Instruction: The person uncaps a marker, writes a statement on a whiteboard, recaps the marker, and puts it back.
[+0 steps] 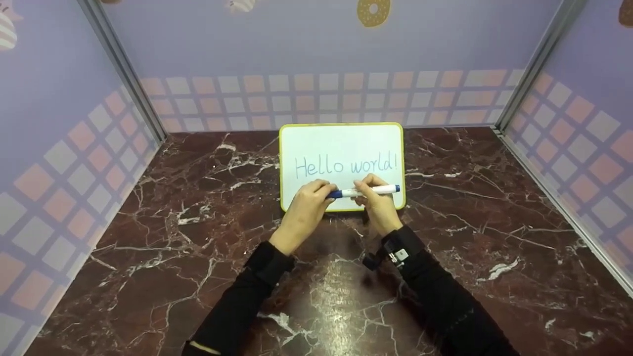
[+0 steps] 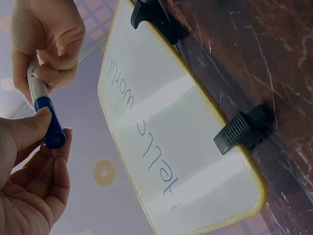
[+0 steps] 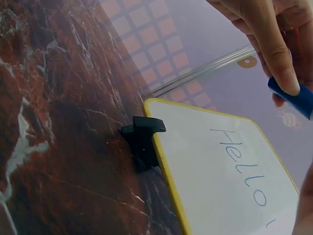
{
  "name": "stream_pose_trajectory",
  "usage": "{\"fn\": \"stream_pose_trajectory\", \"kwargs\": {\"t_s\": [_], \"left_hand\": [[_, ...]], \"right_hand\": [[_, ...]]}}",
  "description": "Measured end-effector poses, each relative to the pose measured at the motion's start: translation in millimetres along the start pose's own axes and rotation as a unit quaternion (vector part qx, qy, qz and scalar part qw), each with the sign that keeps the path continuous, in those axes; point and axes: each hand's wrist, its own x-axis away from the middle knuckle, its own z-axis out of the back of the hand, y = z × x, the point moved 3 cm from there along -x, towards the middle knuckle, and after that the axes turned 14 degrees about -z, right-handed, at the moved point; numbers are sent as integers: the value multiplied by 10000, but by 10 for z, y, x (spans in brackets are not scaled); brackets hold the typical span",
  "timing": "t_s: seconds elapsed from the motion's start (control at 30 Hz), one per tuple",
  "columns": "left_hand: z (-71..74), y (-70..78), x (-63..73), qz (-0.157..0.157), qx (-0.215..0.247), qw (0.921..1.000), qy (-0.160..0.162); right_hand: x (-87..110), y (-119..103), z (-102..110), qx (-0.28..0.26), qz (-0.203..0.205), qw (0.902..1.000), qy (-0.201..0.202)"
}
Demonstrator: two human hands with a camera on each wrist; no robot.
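A white marker with a blue cap lies level between both hands, in front of a yellow-framed whiteboard. My left hand pinches the blue cap between thumb and fingers. Around the white barrel curl the fingers of my right hand. The cap sits on the marker's left end, and the blue-tipped other end points right. On the board, "Hello world!" is written in blue just above the hands. In the right wrist view the left thumb presses on the blue cap.
Black stand clips grip the board's lower edge and hold it upright on the dark red marbled table. Lilac panels with a checked border enclose the table at the back and both sides.
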Motion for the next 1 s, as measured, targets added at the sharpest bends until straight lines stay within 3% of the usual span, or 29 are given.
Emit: {"fn": "stream_pose_trajectory", "kwargs": {"t_s": [0.1,0.17,0.23,0.27,0.33,0.37,0.47,0.53,0.6,0.67,0.73,0.83,0.93,1.0], "left_hand": [[31,-36,5,40,-53,10000,64],[41,-63,14,74,-168,9998,73],[44,-85,23,83,-317,9994,56],[44,-93,26,78,-401,9992,47],[40,-106,29,41,-565,9984,40],[39,-109,29,16,-643,9979,35],[28,-116,28,-49,-816,9966,59],[20,-119,27,-87,-909,9958,85],[14,-118,28,-130,-1008,9948,115],[4,-115,28,-175,-1085,9939,121],[-5,-111,27,-203,-1126,9934,87],[-14,-104,24,-212,-1130,9934,5],[-15,-100,25,-189,-1061,9942,-32],[-14,-97,25,-177,-1030,9945,-30]], "right_hand": [[-21,-51,59,344,431,9978,373],[-33,-103,112,791,907,9907,639],[-33,-171,158,1495,1479,9742,815],[-29,-207,173,1966,1828,9593,880],[-6,-277,178,2954,2558,9163,876],[8,-308,168,3424,2918,8892,830],[56,-358,122,4664,3910,7906,676],[83,-361,81,5180,4372,7334,516],[105,-347,46,5544,4716,6843,437],[123,-324,17,5761,4941,6499,394],[135,-301,-6,5893,5067,6281,378],[142,-267,-30,6045,5159,6058,378],[141,-239,-48,6171,5167,5922,381],[137,-227,-59,6211,5164,5883,389]]}}
